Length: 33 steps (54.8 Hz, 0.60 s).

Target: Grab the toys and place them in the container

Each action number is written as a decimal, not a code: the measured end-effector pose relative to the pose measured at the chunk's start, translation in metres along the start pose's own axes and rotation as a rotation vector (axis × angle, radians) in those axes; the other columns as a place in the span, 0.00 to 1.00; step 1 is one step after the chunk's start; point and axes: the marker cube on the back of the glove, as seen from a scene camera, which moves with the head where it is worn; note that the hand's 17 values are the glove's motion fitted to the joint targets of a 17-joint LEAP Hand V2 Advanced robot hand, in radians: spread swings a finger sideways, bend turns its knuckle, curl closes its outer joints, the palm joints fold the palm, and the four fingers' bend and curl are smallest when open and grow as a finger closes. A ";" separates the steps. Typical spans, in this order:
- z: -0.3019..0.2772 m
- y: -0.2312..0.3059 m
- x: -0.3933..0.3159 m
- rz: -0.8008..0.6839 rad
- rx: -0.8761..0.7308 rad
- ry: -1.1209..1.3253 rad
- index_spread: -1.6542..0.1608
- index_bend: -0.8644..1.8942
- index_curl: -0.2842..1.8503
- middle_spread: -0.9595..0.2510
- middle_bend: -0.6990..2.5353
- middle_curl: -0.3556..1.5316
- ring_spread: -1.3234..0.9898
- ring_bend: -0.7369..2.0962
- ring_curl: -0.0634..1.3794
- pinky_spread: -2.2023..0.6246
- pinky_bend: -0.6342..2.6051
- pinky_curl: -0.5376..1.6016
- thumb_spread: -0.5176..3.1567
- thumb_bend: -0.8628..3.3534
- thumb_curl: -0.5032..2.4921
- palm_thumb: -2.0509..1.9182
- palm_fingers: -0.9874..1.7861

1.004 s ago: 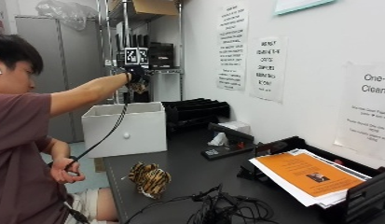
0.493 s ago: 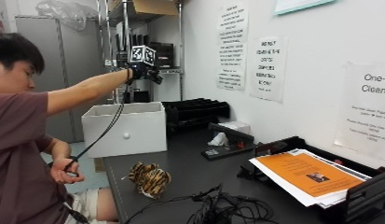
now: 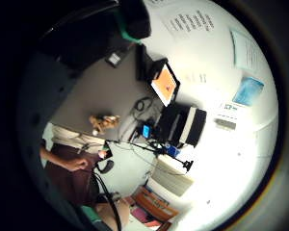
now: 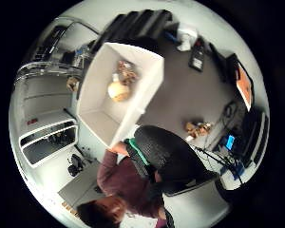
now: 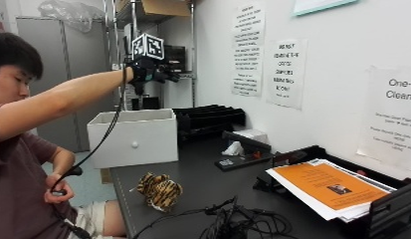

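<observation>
Toys lie in two places. One striped tiger toy [image 5: 160,189] sits on the dark surface [image 5: 205,174] near its front edge, just beside a tangle of black cables [image 5: 238,226] and well apart from the container. Two more toys rest inside the white container [image 5: 133,137]: the thumb-side palm view looks straight down into it and shows a round pale toy [image 4: 118,90] and a smaller brownish toy [image 4: 127,69] close together on its floor. The container stands at the far end of the surface, open at the top, with a small round knob on its front wall.

The person's right arm is stretched out and raised, and the gloved right hand [image 5: 151,73] hangs in the air high above the container, touching nothing. Of the hands, the right one holds no toy and its fingers look relaxed and slightly spread; the bare left hand [image 5: 58,189] is down by the person's lap, curled round a small black object with a cable running from it.

Further along the surface, against the wall, stand a black stack of letter trays [image 5: 208,119], a small black device with white tissue [image 5: 241,149], and a black tray holding an orange-covered sheaf of paper [image 5: 324,186]. Printed notices hang on the wall.
</observation>
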 end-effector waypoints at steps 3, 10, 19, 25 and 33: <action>0.026 0.018 0.020 0.007 -0.014 0.032 0.77 0.34 0.21 0.78 0.25 0.30 0.61 0.38 0.29 0.80 0.52 0.47 0.45 0.19 0.28 0.50 0.24; 0.117 0.059 0.061 -0.031 -0.080 -0.006 0.76 0.34 0.21 0.78 0.25 0.30 0.60 0.36 0.28 0.80 0.51 0.45 0.45 0.19 0.27 0.50 0.25; 0.254 0.079 0.086 -0.058 -0.131 -0.207 0.76 0.34 0.20 0.77 0.25 0.29 0.60 0.35 0.28 0.80 0.50 0.44 0.45 0.19 0.26 0.50 0.25; 0.334 0.074 0.080 -0.057 -0.170 -0.263 0.76 0.36 0.21 0.78 0.20 0.27 0.60 0.35 0.28 0.80 0.50 0.44 0.45 0.20 0.26 0.51 0.24; 0.409 0.065 0.064 -0.037 -0.130 -0.276 0.75 0.37 0.22 0.76 0.25 0.28 0.60 0.32 0.27 0.81 0.48 0.43 0.45 0.20 0.26 0.51 0.27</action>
